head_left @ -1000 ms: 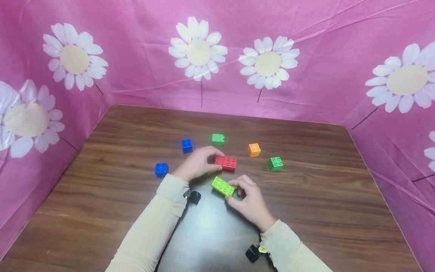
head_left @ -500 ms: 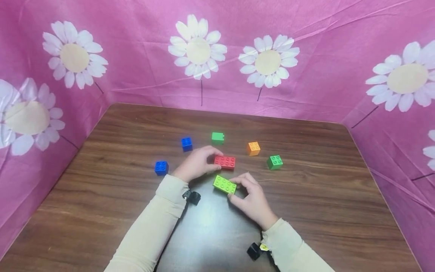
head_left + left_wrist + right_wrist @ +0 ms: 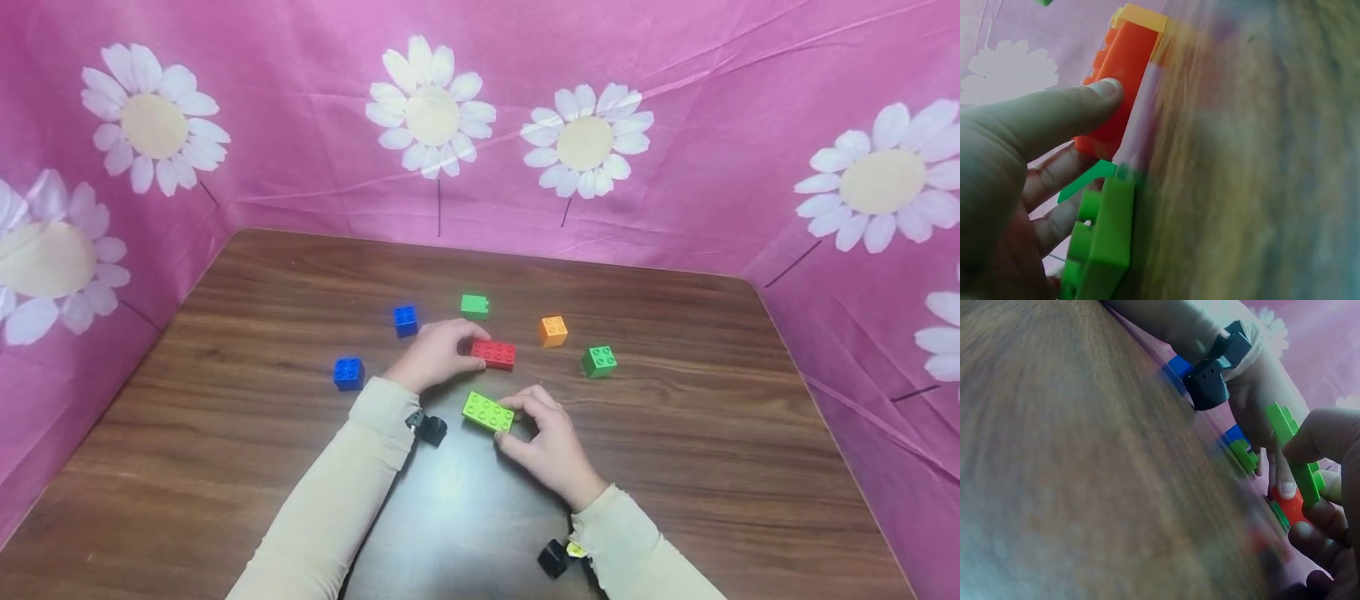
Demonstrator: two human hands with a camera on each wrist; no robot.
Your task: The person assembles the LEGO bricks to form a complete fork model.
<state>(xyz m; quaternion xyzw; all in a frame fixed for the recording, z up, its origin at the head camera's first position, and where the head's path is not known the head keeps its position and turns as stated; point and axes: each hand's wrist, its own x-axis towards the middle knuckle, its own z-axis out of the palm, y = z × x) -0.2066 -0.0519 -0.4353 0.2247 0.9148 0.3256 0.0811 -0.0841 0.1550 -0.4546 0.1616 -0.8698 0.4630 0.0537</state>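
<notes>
Thumb and fingers of my left hand [image 3: 435,353] grip the left end of a red eight-stud toy brick [image 3: 493,353], studs up. Its thumb lies along the side of that brick in the left wrist view. Nearer to me, my right hand [image 3: 551,442] pinches a lime-green eight-stud brick [image 3: 488,412] by its right end, thumb on the near side. The lime brick slants and is apart from the red one. In the right wrist view it hangs above the tabletop, with the red brick [image 3: 1290,505] partly hidden beyond it.
Two blue bricks [image 3: 348,374] [image 3: 405,321] stand left of my left hand and beyond it. A green brick [image 3: 474,306] lies on its side at the back. An orange brick [image 3: 553,331] and another green brick [image 3: 599,362] are to the right on the wooden table [image 3: 675,467].
The lime brick in my right hand has turned slightly and shifted a little. My left hand keeps its grip on the red brick. The whole head view has moved a little.
</notes>
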